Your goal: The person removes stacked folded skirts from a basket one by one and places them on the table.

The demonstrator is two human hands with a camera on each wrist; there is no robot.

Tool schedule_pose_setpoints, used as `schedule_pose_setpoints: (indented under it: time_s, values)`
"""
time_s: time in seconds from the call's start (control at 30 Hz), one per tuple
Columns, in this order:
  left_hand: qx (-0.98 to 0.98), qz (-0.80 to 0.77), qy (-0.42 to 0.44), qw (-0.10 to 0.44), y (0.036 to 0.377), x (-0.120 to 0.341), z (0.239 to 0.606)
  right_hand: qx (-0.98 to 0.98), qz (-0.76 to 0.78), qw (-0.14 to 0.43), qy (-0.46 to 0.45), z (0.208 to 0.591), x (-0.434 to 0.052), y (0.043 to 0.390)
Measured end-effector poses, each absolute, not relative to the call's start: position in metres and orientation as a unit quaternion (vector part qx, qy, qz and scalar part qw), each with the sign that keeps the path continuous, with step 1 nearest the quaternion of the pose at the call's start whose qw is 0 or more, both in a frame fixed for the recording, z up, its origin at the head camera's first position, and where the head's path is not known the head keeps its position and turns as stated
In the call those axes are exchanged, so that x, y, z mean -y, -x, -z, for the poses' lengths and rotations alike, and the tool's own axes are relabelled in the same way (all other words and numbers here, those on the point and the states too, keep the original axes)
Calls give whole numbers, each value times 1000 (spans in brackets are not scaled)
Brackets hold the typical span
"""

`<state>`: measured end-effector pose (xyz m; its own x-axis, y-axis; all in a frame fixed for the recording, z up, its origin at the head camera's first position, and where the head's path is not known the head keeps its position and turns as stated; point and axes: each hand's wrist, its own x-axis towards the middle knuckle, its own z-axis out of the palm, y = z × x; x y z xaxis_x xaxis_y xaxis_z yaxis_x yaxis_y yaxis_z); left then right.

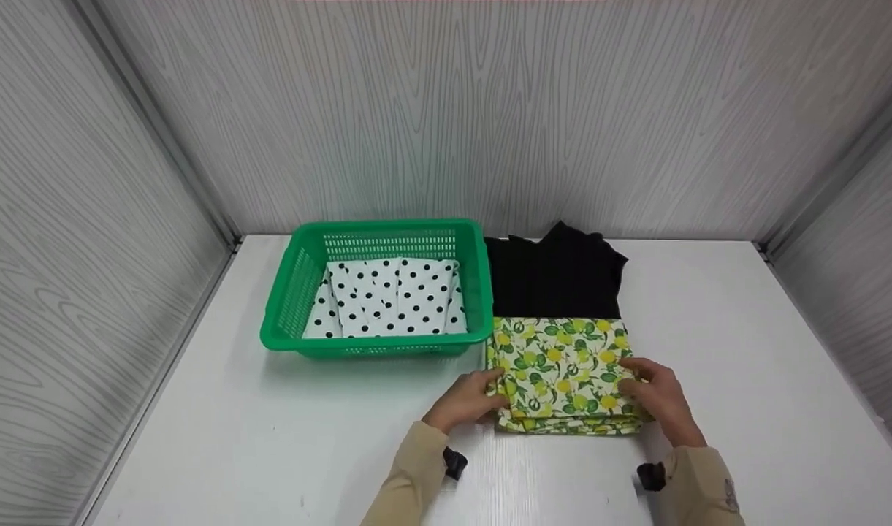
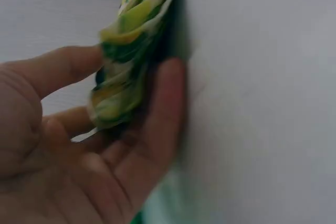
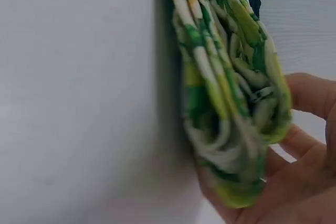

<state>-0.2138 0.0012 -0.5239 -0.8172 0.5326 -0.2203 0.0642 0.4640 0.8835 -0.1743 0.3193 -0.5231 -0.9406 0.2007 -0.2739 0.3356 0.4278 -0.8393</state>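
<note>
Head: the left hand (image 1: pixel 469 398) and right hand (image 1: pixel 659 394) pinched opposite sides of the folded lemon-print cloth (image 1: pixel 562 369) on the desk (image 1: pixel 329 438), beside the green basket (image 1: pixel 387 342). Left wrist: fingers (image 2: pixel 167 98) straddled one edge. Right wrist: fingers (image 3: pixel 310 94) held its layers.

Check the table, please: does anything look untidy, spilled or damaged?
The black cloth behind the lemon cloth looks a little untidy: its far edge is jagged and uneven, while the lemon cloth is folded into a rectangle. I see nothing spilled.
</note>
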Motion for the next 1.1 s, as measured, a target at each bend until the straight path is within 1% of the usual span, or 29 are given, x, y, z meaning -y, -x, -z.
schedule_pose_setpoints:
  time_s: [0.1, 0.17, 0.23, 0.3, 0.4, 0.6, 0.77, 0.93, 1.1]
  values:
    - [-861, -380, -243, 236, 217, 10, 497, -881, 446, 13, -158, 509, -318, 181]
    - [-864, -345, -274, 244, 218, 19, 482, -891, 428, -17, -150, 500, -316, 187]
    - [-854, -344, -301, 249, 220, 29, 469, -893, 426, -40, -139, 491, -312, 193]
    - [-840, -367, -319, 242, 224, 40, 459, -890, 434, -59, -126, 483, -306, 200]
    - [-830, -411, -319, 202, 228, 55, 449, -887, 444, -79, -95, 474, -294, 208]
    - [-824, -464, -304, 113, 233, 73, 444, -882, 459, -105, -22, 460, -268, 224]
    - [-834, -465, -291, 54, 239, 85, 441, -876, 469, -111, 24, 451, -248, 238]
    - [-859, -443, -257, 25, 247, 98, 436, -867, 485, -104, 41, 442, -230, 247]
    - [-878, -425, -220, 16, 254, 106, 435, -858, 501, -98, 57, 435, -209, 256]
